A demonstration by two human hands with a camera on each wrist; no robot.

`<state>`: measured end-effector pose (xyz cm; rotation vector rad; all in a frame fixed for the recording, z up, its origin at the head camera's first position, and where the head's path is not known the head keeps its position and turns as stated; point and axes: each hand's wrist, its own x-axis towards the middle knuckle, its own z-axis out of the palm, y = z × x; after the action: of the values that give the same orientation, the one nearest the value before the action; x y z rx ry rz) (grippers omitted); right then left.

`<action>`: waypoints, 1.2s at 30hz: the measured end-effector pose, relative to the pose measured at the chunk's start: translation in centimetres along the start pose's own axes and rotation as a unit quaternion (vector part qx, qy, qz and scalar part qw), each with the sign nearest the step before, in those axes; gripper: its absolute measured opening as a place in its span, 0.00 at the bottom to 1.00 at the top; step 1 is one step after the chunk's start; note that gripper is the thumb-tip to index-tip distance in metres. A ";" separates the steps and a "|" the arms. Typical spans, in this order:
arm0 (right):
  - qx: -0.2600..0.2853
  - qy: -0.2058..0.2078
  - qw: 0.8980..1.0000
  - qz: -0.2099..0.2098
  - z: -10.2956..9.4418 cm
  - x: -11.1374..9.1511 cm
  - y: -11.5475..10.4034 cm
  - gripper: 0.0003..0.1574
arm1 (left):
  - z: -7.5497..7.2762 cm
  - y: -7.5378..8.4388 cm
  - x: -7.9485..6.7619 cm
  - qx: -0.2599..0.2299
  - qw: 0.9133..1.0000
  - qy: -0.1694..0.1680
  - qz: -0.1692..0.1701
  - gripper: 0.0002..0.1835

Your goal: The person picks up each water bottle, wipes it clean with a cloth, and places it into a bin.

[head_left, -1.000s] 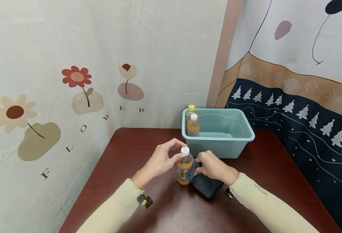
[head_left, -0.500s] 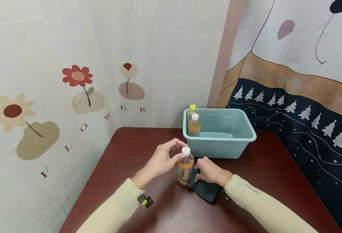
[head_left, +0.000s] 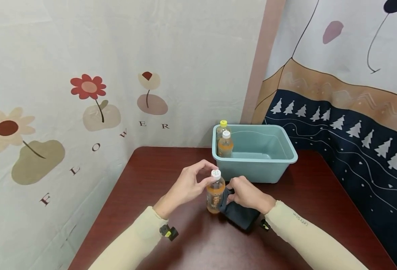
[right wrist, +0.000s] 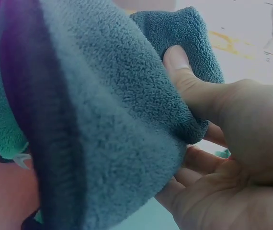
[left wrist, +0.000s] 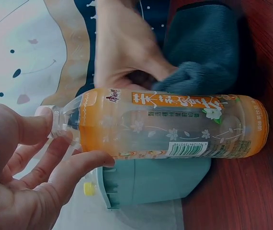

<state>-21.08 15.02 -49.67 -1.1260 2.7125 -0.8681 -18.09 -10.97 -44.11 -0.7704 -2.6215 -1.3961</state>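
A clear plastic bottle (head_left: 214, 198) with an orange label and white cap stands upright on the table. My left hand (head_left: 190, 182) pinches it at the cap and neck; in the left wrist view the thumb (left wrist: 43, 122) lies against the cap. On the bottle's right side, my right hand (head_left: 247, 193) holds a bunched dark blue-grey towel (head_left: 240, 215) against the label. The right wrist view shows the towel's fuzzy cloth (right wrist: 122, 96) pinched under the right thumb (right wrist: 187, 76), with a loose flap hanging toward the table.
Behind the bottle sits a light teal plastic bin (head_left: 252, 170). Inside its left end stand a white-capped bottle (head_left: 225, 148) and a yellow-capped bottle (head_left: 223, 129). The dark red table (head_left: 151, 168) meets a printed cloth wall (head_left: 191, 75) at the back.
The right hand and towel shift slightly toward me and left, then back up and right, along the bottle's side. The left hand keeps its hold and the bottle stays in place.
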 end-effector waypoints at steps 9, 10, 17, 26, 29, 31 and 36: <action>0.001 0.024 1.000 0.018 -3.2 -0.2 -1.9 0.09 | -0.3 0.2 0.0 0.002 1.000 0.000 -0.004 0.18; 0.002 0.026 0.999 0.021 -3.4 -0.3 -2.1 0.09 | -0.3 0.2 -0.1 0.002 1.000 0.000 -0.004 0.18; 0.003 0.052 0.998 0.022 -4.9 -0.2 -3.2 0.13 | -0.3 0.3 -0.1 0.007 1.000 0.003 -0.016 0.17; 0.019 0.091 0.996 0.005 -5.9 0.5 -4.5 0.14 | -0.3 0.3 -0.2 0.007 1.000 -0.001 -0.021 0.18; 0.032 0.100 0.994 0.007 -6.1 0.4 -4.9 0.15 | -0.3 0.3 -0.3 0.013 1.000 -0.004 -0.022 0.19; 0.034 0.103 0.994 0.011 -6.2 0.3 -5.0 0.15 | -0.3 0.4 -0.3 0.015 1.000 -0.006 -0.021 0.19; 0.031 0.106 0.994 0.016 -6.5 0.2 -5.2 0.16 | -0.4 0.6 -0.2 0.015 1.000 -0.009 -0.013 0.19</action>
<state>-19.75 15.00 -41.47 -1.0282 2.8382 -1.1184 -17.73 -11.08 -43.43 -0.7515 -2.6689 -1.3590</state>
